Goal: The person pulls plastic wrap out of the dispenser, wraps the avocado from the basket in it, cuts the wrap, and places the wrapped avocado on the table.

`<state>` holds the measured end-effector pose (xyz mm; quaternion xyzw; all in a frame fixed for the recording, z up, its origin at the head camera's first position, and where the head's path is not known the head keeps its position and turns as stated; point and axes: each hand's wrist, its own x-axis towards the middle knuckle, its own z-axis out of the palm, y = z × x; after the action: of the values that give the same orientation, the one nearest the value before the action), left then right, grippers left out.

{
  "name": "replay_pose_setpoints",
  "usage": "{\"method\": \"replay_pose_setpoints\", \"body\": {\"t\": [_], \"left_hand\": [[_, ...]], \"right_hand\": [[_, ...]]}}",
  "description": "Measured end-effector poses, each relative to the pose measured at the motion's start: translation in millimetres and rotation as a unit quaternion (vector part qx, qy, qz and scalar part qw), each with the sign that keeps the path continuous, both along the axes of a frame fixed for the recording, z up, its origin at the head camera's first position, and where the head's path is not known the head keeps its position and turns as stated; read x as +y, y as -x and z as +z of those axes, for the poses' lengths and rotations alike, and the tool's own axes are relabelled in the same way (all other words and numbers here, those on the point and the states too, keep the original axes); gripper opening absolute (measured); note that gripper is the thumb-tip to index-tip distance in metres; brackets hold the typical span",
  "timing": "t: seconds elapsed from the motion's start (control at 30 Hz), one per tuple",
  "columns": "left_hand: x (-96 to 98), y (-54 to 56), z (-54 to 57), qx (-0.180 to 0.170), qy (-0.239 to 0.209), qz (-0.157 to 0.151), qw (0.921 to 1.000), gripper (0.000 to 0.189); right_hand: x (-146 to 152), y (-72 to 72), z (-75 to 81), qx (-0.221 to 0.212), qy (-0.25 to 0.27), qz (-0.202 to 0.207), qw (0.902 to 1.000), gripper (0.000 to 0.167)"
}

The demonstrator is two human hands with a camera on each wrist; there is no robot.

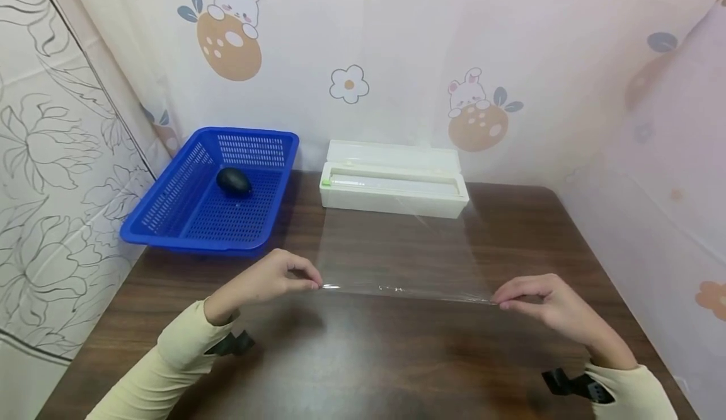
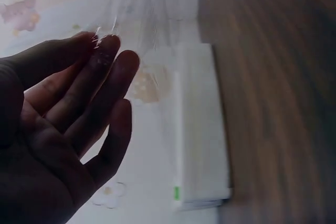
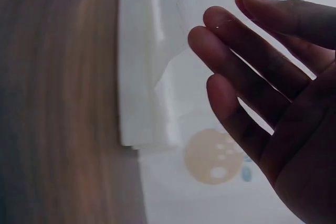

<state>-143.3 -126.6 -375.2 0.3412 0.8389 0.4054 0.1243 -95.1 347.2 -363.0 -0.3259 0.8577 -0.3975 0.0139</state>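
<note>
A sheet of clear plastic wrap (image 1: 397, 256) stretches from a white dispenser box (image 1: 391, 202) toward the front of the table. My left hand (image 1: 278, 278) pinches its front left corner between thumb and fingers. At the front right corner my right hand (image 1: 553, 306) pinches the film the same way. The front edge runs taut between both hands. Behind the film, the box has its lid (image 1: 394, 157) raised, and a white roll (image 1: 391, 184) shows inside. A small green piece (image 2: 176, 193) sits at one end of the box in the left wrist view.
A blue plastic basket (image 1: 263, 218) stands at the back left, with a dark green, oval fruit or vegetable (image 1: 233, 181) inside. The brown wooden table (image 1: 368, 363) ends at a patterned curtain (image 1: 397, 48) behind the box. More patterned fabric hangs at both sides.
</note>
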Motion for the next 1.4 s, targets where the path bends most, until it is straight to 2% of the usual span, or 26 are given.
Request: {"method": "replay_pose_setpoints", "body": {"t": [0.1, 0.27, 0.4, 0.6, 0.93, 1.07, 1.2, 1.4], "left_hand": [[0.6, 3.2, -12.5, -0.014, 0.015, -0.012, 0.9997, 0.006], [1.4, 8.4, -33.2, -0.024, 0.039, -0.029, 0.9985, 0.007], [2.3, 12.0, -48.9, -0.035, 0.055, -0.035, 0.9972, 0.008], [5.3, 15.6, -65.6, -0.051, 0.081, -0.041, 0.9946, 0.007], [11.1, 14.8, -73.1, -0.050, 0.099, -0.033, 0.9932, 0.007], [12.9, 14.1, -74.2, -0.026, 0.115, -0.040, 0.9923, 0.008], [15.0, 12.3, -74.6, 0.006, 0.135, -0.052, 0.9895, 0.007], [18.1, 8.6, -73.1, 0.043, 0.160, -0.061, 0.9843, 0.004]], "right_hand": [[-2, 2.5, -10.9, -0.027, -0.014, 0.002, 0.9995, 0.027], [-5, 6.8, -29.6, -0.043, -0.028, 0.024, 0.9984, 0.018], [-7, 9.8, -45.2, -0.057, -0.047, 0.025, 0.9969, 0.011], [-13, 11.7, -60.5, -0.060, -0.092, 0.024, 0.9937, 0.011], [-24, 12.7, -67.9, -0.022, -0.150, 0.043, 0.9875, 0.014], [-26, 9.7, -69.7, 0.006, -0.171, 0.044, 0.9843, 0.012], [-31, 3.9, -70.6, 0.047, -0.209, 0.042, 0.9758, 0.007], [-35, -4.7, -71.4, 0.070, -0.245, 0.018, 0.9667, 0.004]]}}
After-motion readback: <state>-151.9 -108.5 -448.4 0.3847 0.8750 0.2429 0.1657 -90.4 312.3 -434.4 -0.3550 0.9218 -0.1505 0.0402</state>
